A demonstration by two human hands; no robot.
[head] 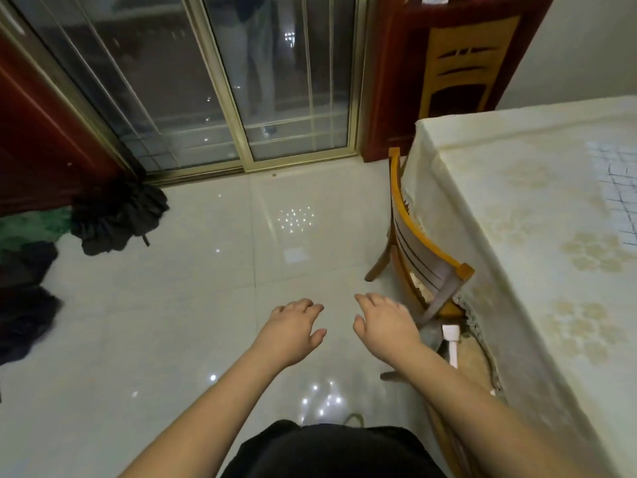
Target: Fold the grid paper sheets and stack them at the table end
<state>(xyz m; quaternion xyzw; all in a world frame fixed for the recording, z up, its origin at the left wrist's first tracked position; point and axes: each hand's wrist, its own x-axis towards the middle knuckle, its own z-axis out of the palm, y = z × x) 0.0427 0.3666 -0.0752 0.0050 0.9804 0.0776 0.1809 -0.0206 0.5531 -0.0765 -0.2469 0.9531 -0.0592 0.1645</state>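
Hovering over the glossy tile floor (193,305), the left hand (293,331) and right hand (386,327) hold nothing — fingers loosely spread and curled. A grid paper sheet (618,188) lies flat on the table (517,208) at the right frame edge, well apart from both hands — beyond a wooden chair (418,257).
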